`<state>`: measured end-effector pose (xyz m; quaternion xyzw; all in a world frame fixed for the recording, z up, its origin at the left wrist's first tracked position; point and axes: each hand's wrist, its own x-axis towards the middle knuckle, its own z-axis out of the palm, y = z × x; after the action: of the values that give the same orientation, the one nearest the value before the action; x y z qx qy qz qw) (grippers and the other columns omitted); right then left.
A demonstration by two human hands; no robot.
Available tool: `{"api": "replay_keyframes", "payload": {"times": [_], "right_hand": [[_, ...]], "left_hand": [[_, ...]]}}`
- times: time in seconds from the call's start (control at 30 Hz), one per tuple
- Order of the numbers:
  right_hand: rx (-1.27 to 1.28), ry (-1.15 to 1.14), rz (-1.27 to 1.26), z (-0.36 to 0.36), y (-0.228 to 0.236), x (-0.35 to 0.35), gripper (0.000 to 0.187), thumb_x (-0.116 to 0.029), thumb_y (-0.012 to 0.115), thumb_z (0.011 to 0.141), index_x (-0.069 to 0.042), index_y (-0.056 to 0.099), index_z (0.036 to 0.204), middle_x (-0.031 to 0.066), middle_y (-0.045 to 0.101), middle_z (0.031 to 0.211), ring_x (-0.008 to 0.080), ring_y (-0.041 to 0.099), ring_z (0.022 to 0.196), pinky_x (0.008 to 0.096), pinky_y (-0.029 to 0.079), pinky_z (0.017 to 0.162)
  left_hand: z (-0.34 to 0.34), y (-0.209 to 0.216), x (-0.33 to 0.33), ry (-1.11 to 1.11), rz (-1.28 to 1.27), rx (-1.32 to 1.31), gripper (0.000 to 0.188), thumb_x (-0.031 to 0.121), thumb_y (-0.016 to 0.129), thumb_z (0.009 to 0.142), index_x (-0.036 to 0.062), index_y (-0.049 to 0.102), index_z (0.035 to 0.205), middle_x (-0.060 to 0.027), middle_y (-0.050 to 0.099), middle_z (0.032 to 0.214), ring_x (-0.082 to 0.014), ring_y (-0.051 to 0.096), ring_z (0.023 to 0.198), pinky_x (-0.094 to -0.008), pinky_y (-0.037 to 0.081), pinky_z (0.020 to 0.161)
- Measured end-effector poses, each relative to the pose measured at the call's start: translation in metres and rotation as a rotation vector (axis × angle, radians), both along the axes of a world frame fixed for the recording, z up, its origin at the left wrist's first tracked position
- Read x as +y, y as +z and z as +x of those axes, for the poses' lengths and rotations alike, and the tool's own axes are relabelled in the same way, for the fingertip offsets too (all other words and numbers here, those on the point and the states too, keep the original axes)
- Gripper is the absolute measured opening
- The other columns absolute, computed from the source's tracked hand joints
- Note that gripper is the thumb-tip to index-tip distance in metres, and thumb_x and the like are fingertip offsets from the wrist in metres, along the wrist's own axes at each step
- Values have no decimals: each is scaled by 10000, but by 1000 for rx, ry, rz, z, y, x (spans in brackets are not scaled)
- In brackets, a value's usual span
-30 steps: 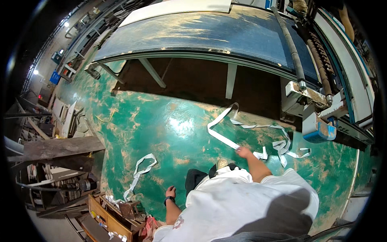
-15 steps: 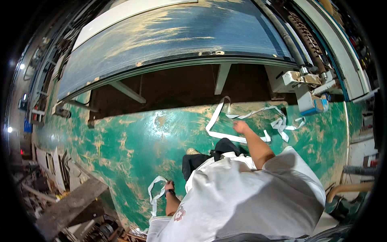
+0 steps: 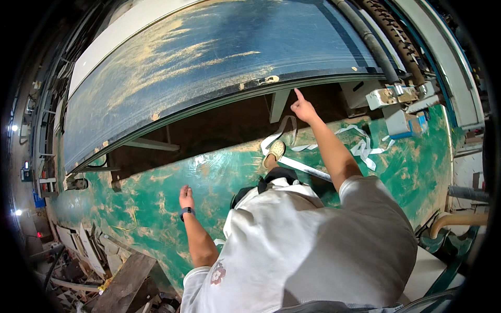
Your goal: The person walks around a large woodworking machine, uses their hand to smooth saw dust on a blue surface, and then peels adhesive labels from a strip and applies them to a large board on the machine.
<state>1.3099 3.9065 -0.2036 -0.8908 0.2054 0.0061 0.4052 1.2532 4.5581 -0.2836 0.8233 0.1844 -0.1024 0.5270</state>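
Note:
My right hand (image 3: 303, 108) reaches forward, its index finger stretched toward the front edge of a large blue-topped table (image 3: 224, 57) and the other fingers curled. Nothing shows in it. Over the floor on the left, my left hand (image 3: 186, 198) hangs free with fingers loosely extended, a dark band on its wrist. A long white strip (image 3: 308, 169) lies looped and twisted on the green floor, partly hidden beneath my right forearm. Beside my body, a small white piece (image 3: 219, 241) peeks out behind my left arm.
Pale dust streaks the tabletop, and table legs (image 3: 279, 106) stand in the dark space below. Machine rollers (image 3: 368, 39) line the right end. Boards and scrap, including a dark plank (image 3: 125, 276), crowd the lower left. My foot in a light clog (image 3: 276, 150) is beside the strip.
My right hand has risen forward from the strip to the table edge. My left hand has moved up and forward, away from the white loop beside me. My clogged foot has stepped forward.

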Motion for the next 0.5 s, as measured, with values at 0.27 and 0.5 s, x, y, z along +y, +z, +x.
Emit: {"api": "replay_keyframes", "payload": {"times": [0.27, 0.5], "right_hand": [[-15, 154, 63, 93, 36, 24, 846, -206, 631, 847, -224, 160, 1550, 139, 678, 957, 377, 642, 891, 464, 512, 799], [-22, 254, -238, 109, 53, 44, 841, -201, 603, 832, -217, 160, 1547, 177, 668, 911, 399, 649, 818, 507, 522, 775]], "left_hand": [[-100, 34, -20, -304, 339, 661, 349, 257, 602, 926, 41, 638, 1199, -105, 700, 1069, -221, 656, 978, -334, 503, 900], [-41, 52, -43, -121, 100, 472, 348, 227, 608, 930, 39, 620, 1222, -94, 702, 1036, -201, 653, 969, -314, 501, 889]]}}
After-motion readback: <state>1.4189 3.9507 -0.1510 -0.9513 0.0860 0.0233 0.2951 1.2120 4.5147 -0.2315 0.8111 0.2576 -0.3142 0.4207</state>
